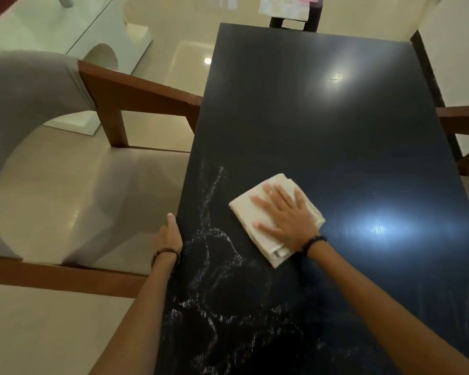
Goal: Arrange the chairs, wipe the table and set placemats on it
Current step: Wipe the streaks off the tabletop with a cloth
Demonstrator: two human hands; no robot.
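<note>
**On the dark tabletop, mid-wipe with the cloth flat**

At the centre of the dark table (322, 117), your right hand (284, 215) lay flat on the folded white cloth (248, 212), fingers straight and spread, palm pressing down rather than gripping. That was the right shape for it: a broad, even press, and the cloth folded thick enough to hold together. Your left hand (169, 236) sat at about nine o'clock from the cloth, on the table's left edge, thumb on top; the fingers were out of sight below the rim, so I could not tell whether they curled under it or merely braced.

Pale smeary streaks (214, 239) ran from about ten o'clock of the cloth down toward six, looping across the near part of the surface. The far half, up at twelve o'clock, looked clean and glossy under two light glares, though glare could have hidden marks.

My read was that wiping was underway and the near-left patch needed the most work. To do it well, you wanted overlapping straight passes from the far side back toward yourself, keeping the palm flat and turning the cloth to a fresh face once it loaded up.

One grey-cushioned wooden chair (65, 171) stood at nine o'clock, touching the table's edge; another chair's arm (460, 115) showed at three. No placemats were in view yet.
</note>
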